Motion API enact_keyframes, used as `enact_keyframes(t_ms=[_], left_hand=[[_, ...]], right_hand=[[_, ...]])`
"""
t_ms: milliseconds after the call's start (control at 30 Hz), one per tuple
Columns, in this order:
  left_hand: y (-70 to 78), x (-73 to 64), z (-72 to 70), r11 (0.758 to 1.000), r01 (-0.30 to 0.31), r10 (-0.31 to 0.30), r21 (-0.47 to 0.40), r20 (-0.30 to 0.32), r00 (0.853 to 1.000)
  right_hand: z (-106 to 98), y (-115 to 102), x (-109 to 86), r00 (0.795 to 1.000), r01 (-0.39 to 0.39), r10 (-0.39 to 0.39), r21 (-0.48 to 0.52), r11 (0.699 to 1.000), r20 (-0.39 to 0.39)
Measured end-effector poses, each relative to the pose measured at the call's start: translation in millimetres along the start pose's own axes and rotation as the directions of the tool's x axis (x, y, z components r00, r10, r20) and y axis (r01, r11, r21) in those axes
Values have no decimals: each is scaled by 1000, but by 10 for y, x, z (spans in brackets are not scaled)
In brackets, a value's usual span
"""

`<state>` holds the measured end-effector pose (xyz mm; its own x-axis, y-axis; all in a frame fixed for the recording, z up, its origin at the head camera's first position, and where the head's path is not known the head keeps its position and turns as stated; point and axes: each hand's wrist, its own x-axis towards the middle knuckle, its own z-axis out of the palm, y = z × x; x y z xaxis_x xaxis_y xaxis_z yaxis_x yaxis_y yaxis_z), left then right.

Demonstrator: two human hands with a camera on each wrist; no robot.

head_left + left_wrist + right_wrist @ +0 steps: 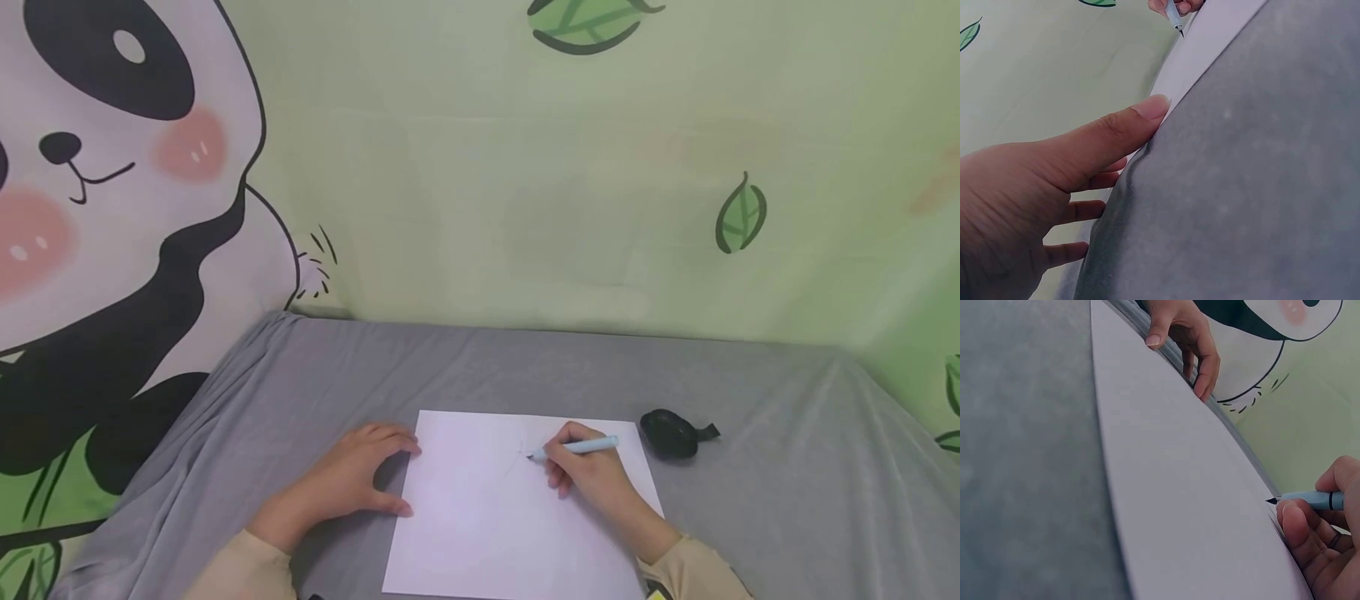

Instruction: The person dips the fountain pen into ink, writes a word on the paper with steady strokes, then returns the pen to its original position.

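A white sheet of paper point(465, 517) lies on the grey cloth, with a few thin faint lines near its upper middle. My right hand point(588, 471) pinches a light blue fountain pen point(596, 445), its dark nib at those lines. In the right wrist view the pen point(1313, 500) sits between thumb and fingers, the nib at the paper's surface. My left hand point(352, 471) rests at the sheet's left edge, thumb and fingers spread apart. Seen from the left wrist, the thumb of the left hand point(1054, 169) lies on the paper's edge point(1210, 50).
A small black rounded object point(669, 434) with a short tab lies just right of the paper. Grey cloth point(787, 483) covers the table. Behind it hangs a pale green backdrop point(487, 167) with a panda and leaves.
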<state>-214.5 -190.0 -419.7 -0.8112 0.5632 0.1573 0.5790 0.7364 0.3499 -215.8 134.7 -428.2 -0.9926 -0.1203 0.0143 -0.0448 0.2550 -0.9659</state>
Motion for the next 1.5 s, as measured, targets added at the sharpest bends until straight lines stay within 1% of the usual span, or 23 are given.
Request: enact_keyframes(t_ms=[333, 600, 900, 1033, 1333, 1500], left_hand=[[-28, -7, 10, 1000, 9, -9, -9, 4, 1000], [0, -6, -8, 1000, 9, -9, -3, 2, 1000], [-2, -1, -13, 1000, 11, -11, -9, 2, 1000], [-13, -4, -1, 1000, 5, -5, -3, -1, 1000], [-27, -4, 21, 1000, -3, 3, 4, -11, 1000], [-42, -4, 32, 1000, 3, -3, -5, -11, 1000]], right_hand=[[-19, 14, -28, 1000, 11, -12, 8, 1000, 12], [-39, -1, -53, 1000, -1, 1, 9, 1000, 11], [-88, 6, -90, 1000, 10, -10, -14, 1000, 16], [-99, 14, -100, 1000, 16, -16, -6, 1000, 21], [-115, 19, -125, 1000, -16, 16, -21, 1000, -1], [-133, 7, -151, 1000, -7, 7, -7, 1000, 8]])
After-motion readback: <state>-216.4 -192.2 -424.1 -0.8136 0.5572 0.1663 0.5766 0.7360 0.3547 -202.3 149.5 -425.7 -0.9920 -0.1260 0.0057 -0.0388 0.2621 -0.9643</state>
